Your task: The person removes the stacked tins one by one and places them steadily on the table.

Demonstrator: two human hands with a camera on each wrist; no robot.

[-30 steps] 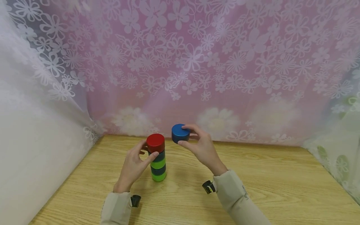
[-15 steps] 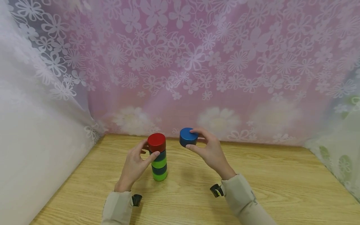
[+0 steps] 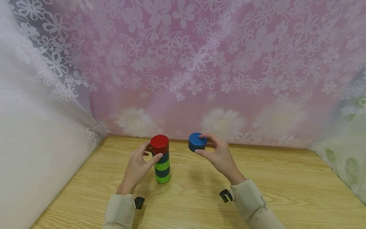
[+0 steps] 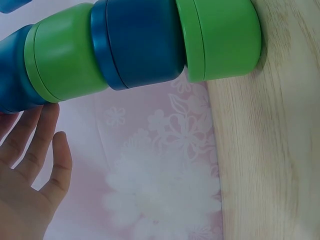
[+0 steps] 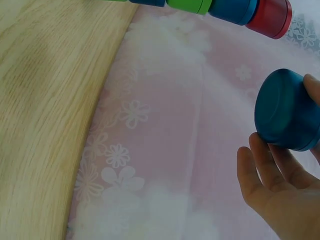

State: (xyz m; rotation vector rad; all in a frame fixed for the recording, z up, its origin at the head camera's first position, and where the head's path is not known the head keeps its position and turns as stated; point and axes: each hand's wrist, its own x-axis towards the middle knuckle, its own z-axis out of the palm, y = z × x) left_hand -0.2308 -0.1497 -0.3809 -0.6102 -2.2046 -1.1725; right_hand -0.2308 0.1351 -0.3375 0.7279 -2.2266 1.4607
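A column of round lidded tins stands upright on the table. From the top come a red tin (image 3: 159, 144), a blue tin (image 4: 15, 70), a green tin (image 4: 67, 52), another blue tin (image 4: 145, 42) and a bottom green tin (image 4: 227, 37). My left hand (image 3: 137, 168) holds the column near its top, thumb in front by the red-blue seam and fingers partly hidden behind. Off to the right, my right hand (image 3: 221, 159) pinches a separate blue tin (image 3: 197, 143) in the air, level and apart from the column. Its smooth underside shows in the right wrist view.
The wooden table (image 3: 271, 187) reaches back to a pink flowered curtain (image 3: 183, 63). White sheeting (image 3: 37, 133) hangs along the left side, and pale patterned fabric (image 3: 346, 143) along the right. Each sleeve cuff carries a small black device (image 3: 139, 203).
My right hand has carried the blue tin rightward and slightly lower, widening the gap from the column. The left hand has kept its hold, and the column stands as before.
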